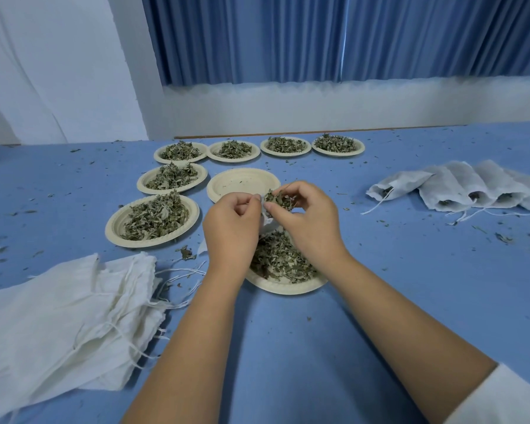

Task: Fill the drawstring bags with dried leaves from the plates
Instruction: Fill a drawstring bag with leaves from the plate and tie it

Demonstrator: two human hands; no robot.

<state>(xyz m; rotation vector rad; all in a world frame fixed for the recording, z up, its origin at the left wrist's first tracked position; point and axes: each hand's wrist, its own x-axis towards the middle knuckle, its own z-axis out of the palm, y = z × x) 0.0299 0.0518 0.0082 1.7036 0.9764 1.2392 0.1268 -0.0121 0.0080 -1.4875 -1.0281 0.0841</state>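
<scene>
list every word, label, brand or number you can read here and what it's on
No readable text anywhere in this view.
Plates: plain, only a moulded rim pattern.
Empty bags and filled bags: plain white cloth, no label.
Bag that the left hand pinches while the right hand holds dried leaves: no print showing.
Curtain and table cover: plain blue.

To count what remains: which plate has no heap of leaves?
The centre plate, just beyond the nearest plate: only crumbs lie on it, while every other plate holds a heap.
</scene>
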